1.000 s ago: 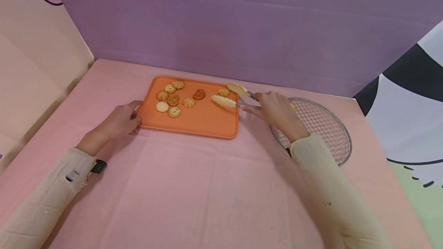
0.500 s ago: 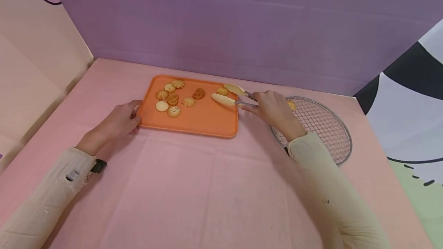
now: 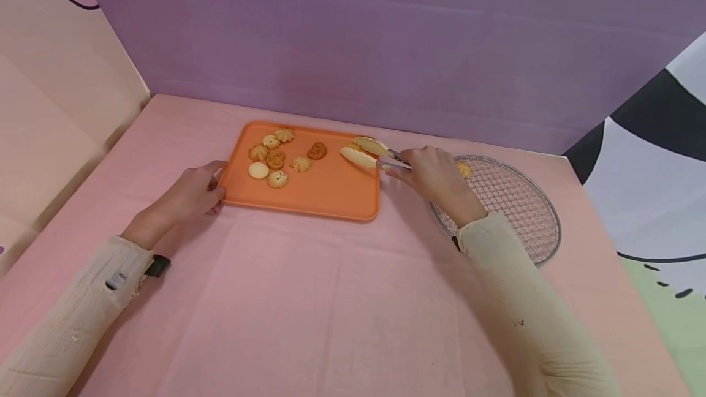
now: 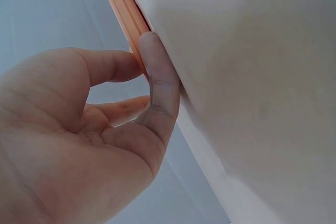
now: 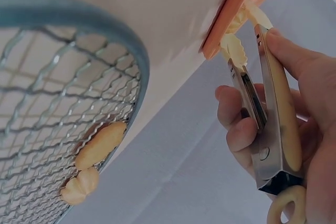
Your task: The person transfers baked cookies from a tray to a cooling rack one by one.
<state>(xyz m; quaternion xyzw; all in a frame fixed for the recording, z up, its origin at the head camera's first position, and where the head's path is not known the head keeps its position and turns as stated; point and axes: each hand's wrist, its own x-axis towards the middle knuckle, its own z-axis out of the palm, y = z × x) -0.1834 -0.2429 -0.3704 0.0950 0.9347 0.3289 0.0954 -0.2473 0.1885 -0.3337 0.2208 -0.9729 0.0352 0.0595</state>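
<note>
An orange tray lies on the pink cloth in the head view. My left hand pinches its left rim between thumb and fingers; the left wrist view shows this closely. My right hand grips metal tongs with cream scalloped tips. Those tips stand around a swirled cookie near the tray's back right corner; the cookie is mostly hidden in the head view. Further left on the tray are a pretzel-shaped cookie, a ridged cookie and a cluster including a pale round cookie.
A round wire mesh rack lies right of the tray, partly under my right forearm. On its far left side sits a ridged cookie; the right wrist view shows a longer cookie beside it. A purple wall rises behind.
The tongs' tips have drawn closer together around the cookie at the tray's right end, and my right hand has shifted slightly left. My left hand and the tray stay put.
</note>
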